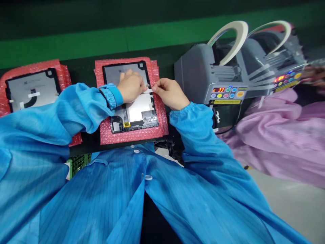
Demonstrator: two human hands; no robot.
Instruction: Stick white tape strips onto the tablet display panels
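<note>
I worked on the tablet (139,109).
My left hand (130,86) lay open on it; my right hand (170,93) pinched a tape strip (148,90).

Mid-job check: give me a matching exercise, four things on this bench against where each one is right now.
1. left hand
2. right hand
3. second panel
4. tape dispenser

A. far left, on pink bubble wrap
B. grey, right of the centre panel
C. on the centre panel's upper half
D. pinching a white tape strip at the centre panel's right edge

Pairs: 1-C, 2-D, 3-A, 4-B
</note>
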